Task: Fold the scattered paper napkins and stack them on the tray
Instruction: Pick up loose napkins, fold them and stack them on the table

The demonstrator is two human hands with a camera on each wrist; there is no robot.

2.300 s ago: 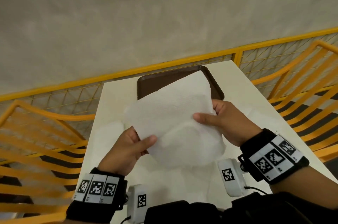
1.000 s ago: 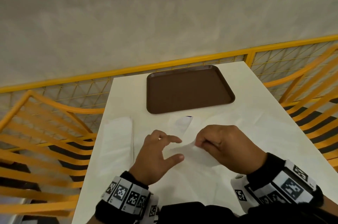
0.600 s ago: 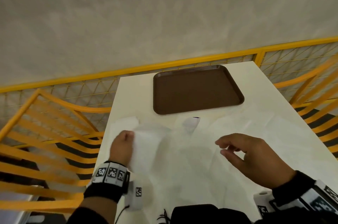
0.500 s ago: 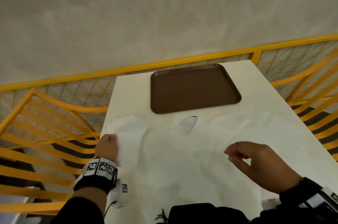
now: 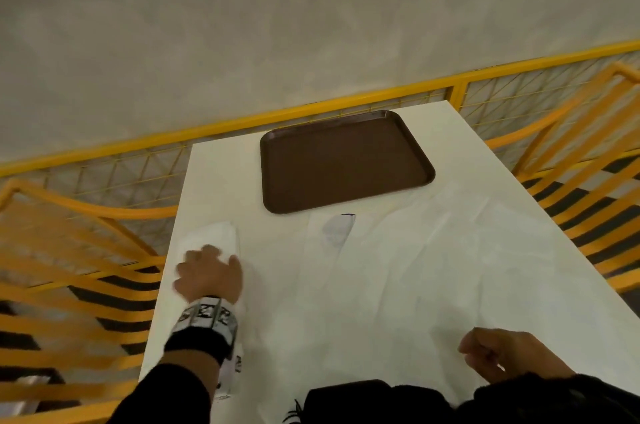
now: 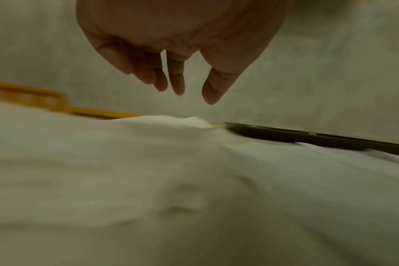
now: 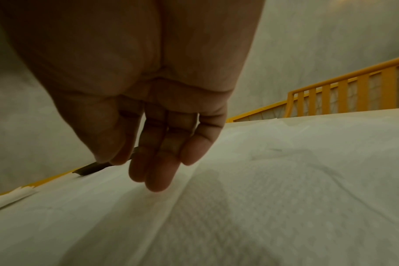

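The brown tray [image 5: 346, 160] lies bare at the far middle of the white table [image 5: 221, 174]. Several white paper napkins lie spread flat across the near half, hard to tell apart from the tabletop. One creased napkin [image 5: 214, 238] sits by the left edge, and my left hand [image 5: 207, 257] hovers over it with fingers spread. In the left wrist view, my left hand [image 6: 189, 95] hangs relaxed just above the napkin [image 6: 148, 162], holding nothing. My right hand [image 5: 498, 354] is low at the near right. Its fingers [image 7: 157, 172] are loose over a flat embossed napkin [image 7: 262, 198].
A small bluish printed patch [image 5: 337, 228] shows just in front of the tray. Yellow slatted chairs [image 5: 69, 285] stand on both sides. A yellow mesh railing [image 5: 311, 108] runs behind the table before a grey wall. The tray's rim [image 6: 307, 138] lies close to the left napkin.
The napkin held up in both hands was laid on the table. My left hand went out to the left-edge napkin and opened its fingers. My right hand drew back toward my body.
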